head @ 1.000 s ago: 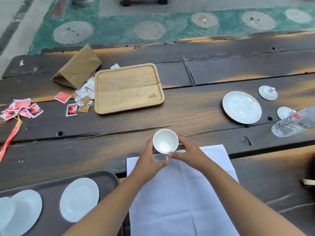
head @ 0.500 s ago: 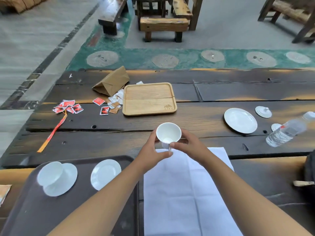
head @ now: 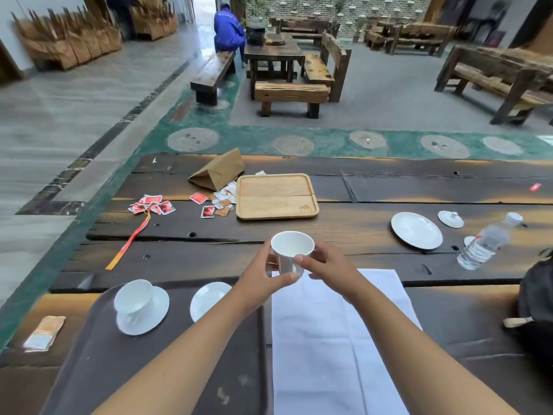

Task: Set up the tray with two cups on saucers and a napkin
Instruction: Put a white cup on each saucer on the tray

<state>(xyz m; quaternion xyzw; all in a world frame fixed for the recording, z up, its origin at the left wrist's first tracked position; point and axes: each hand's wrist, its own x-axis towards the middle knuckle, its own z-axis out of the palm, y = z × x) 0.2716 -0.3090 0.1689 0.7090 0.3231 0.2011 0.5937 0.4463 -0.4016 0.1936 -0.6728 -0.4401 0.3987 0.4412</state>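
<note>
Both hands hold a small white cup (head: 291,245) above the table's near middle. My left hand (head: 263,278) grips its lower left side with thumb and fingers, and my right hand (head: 327,269) pinches its right side. Below them lies a white napkin (head: 338,348) spread flat on the table. A dark brown tray (head: 125,372) sits at the lower left. On it stands another white cup (head: 133,296) on a saucer (head: 149,320), with a bare saucer (head: 208,299) to its right, partly hidden by my left forearm.
A wooden tray (head: 276,196) lies farther back, with a brown paper bag (head: 218,170) and scattered red sachets (head: 152,203) to its left. A white plate (head: 416,230), small lids (head: 450,218) and a water bottle (head: 486,242) sit at right. A dark bag (head: 535,301) is at the right edge.
The head camera has tilted up, showing the room beyond the table. Both hands have kept hold of the cup over the napkin's far edge, and its side now shows.
</note>
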